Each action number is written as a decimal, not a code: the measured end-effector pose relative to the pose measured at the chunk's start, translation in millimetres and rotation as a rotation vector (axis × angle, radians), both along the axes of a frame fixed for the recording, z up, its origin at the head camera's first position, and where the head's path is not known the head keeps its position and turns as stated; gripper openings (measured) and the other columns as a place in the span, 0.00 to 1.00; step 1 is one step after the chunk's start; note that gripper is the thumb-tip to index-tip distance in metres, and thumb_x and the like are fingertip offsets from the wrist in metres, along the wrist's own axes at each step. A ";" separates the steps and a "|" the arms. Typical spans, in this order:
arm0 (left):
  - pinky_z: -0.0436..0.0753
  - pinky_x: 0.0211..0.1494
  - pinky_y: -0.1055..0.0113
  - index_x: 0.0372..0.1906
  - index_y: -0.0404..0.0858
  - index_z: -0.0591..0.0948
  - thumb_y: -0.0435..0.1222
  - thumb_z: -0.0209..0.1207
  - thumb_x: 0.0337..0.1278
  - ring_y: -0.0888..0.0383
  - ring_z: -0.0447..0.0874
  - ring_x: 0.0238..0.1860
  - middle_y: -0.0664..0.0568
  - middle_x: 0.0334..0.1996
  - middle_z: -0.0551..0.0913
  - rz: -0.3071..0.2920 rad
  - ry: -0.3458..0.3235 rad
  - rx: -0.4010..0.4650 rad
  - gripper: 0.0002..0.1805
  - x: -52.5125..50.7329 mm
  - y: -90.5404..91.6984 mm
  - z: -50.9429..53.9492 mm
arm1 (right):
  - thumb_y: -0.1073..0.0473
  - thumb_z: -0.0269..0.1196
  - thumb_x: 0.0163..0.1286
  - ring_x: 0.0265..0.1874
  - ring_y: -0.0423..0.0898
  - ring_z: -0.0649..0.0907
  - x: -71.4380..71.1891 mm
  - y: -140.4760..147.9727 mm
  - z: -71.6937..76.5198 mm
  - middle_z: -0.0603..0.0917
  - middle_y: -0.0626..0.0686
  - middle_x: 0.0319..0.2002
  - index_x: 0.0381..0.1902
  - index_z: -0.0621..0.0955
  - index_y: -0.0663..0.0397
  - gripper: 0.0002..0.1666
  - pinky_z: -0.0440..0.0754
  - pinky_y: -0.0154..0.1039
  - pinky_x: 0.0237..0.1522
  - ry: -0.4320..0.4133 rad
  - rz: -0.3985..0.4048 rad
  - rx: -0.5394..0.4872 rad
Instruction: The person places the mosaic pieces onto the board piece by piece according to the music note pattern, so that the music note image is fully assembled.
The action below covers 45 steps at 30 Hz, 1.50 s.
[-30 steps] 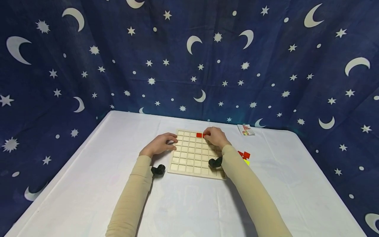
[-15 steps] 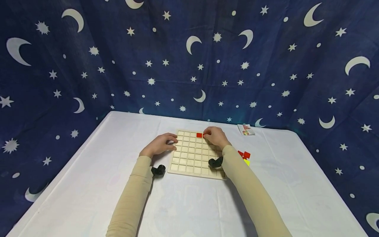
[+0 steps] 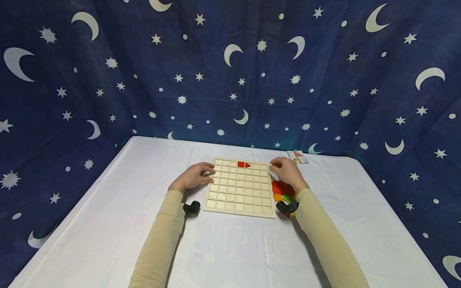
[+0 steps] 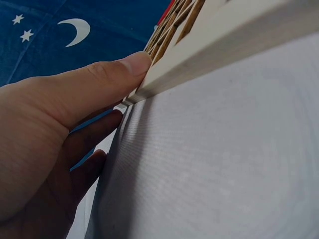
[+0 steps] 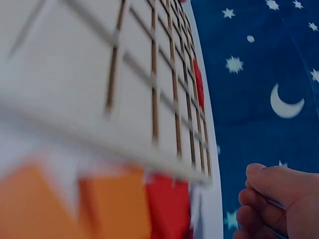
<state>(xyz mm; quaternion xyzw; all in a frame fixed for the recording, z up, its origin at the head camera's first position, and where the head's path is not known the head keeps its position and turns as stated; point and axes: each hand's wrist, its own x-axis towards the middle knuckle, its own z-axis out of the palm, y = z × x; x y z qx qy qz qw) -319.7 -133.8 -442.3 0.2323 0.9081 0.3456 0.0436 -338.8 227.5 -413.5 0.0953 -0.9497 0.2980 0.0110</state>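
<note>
A pale wooden grid board [image 3: 230, 186] lies on the white table. In its far row sit a red square tile [image 3: 241, 164] and, beside it, a red triangle tile [image 3: 248, 165] pointing right. My left hand [image 3: 193, 176] rests at the board's left edge; in the left wrist view its thumb [image 4: 112, 72] touches the rim, with the other fingers beside it. Just off the board's far right corner is my right hand [image 3: 289, 172], fingers loosely bent. The right wrist view shows nothing held in it.
Right of the board, partly under my right wrist, lies a pile with red pieces [image 3: 281, 187], an orange tile [image 3: 277, 197] and a green piece [image 3: 287, 198]. A printed card [image 3: 301, 158] lies behind my right hand. Starry blue cloth [image 3: 201, 108] surrounds the table.
My right hand has let go of the red triangle tile and moved right, off the board, uncovering that tile. My left hand stays at the board's edge.
</note>
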 end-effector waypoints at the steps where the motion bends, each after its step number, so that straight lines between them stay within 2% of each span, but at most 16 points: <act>1: 0.65 0.72 0.52 0.54 0.36 0.83 0.38 0.67 0.58 0.44 0.67 0.68 0.43 0.64 0.73 0.000 -0.001 -0.001 0.20 0.1 -0.3 0.0 | 0.55 0.61 0.71 0.48 0.56 0.80 2.7 6.3 -0.5 0.83 0.60 0.50 0.54 0.82 0.62 0.19 0.77 0.55 0.58 0.001 -0.007 0.009; 9: 0.65 0.72 0.51 0.54 0.35 0.83 0.38 0.67 0.57 0.44 0.67 0.68 0.43 0.64 0.74 -0.006 0.010 0.001 0.20 -0.5 -2.0 -0.3 | 0.54 0.61 0.72 0.45 0.55 0.77 24.9 48.8 -3.6 0.81 0.62 0.53 0.59 0.79 0.61 0.22 0.79 0.53 0.55 -0.041 -0.062 0.080; 16: 0.65 0.72 0.51 0.54 0.35 0.82 0.38 0.67 0.59 0.44 0.67 0.68 0.43 0.65 0.73 -0.009 0.014 0.006 0.20 1.1 -2.3 0.6 | 0.58 0.63 0.70 0.45 0.56 0.79 34.8 75.1 -5.6 0.82 0.63 0.48 0.55 0.80 0.66 0.20 0.79 0.56 0.55 -0.047 0.002 0.139; 23: 0.65 0.72 0.51 0.54 0.34 0.82 0.37 0.66 0.59 0.44 0.67 0.68 0.42 0.65 0.73 -0.016 0.007 0.018 0.19 2.8 -3.1 0.5 | 0.59 0.65 0.67 0.38 0.51 0.79 39.8 90.2 -1.4 0.84 0.58 0.42 0.52 0.81 0.67 0.20 0.81 0.51 0.48 -0.159 0.075 0.163; 28: 0.65 0.72 0.51 0.54 0.35 0.82 0.38 0.66 0.59 0.44 0.67 0.68 0.43 0.65 0.73 -0.019 0.003 0.023 0.19 2.8 -2.8 -0.3 | 0.61 0.65 0.65 0.36 0.49 0.76 40.7 93.2 -1.7 0.83 0.54 0.39 0.50 0.81 0.65 0.18 0.79 0.44 0.42 -0.225 0.106 0.159; 35: 0.65 0.72 0.52 0.55 0.35 0.82 0.38 0.66 0.59 0.44 0.66 0.68 0.43 0.65 0.73 -0.026 0.011 0.019 0.20 -0.2 -2.3 -0.9 | 0.61 0.65 0.66 0.40 0.53 0.77 35.4 94.4 -5.6 0.82 0.58 0.42 0.51 0.81 0.67 0.19 0.80 0.53 0.50 -0.160 0.058 0.181; 45: 0.65 0.72 0.52 0.55 0.35 0.82 0.38 0.67 0.59 0.44 0.66 0.68 0.43 0.65 0.73 -0.025 0.008 0.014 0.21 -0.7 -2.5 -1.0 | 0.57 0.67 0.66 0.39 0.54 0.77 27.1 94.4 -8.5 0.82 0.60 0.40 0.50 0.82 0.67 0.21 0.80 0.53 0.49 -0.130 0.008 0.184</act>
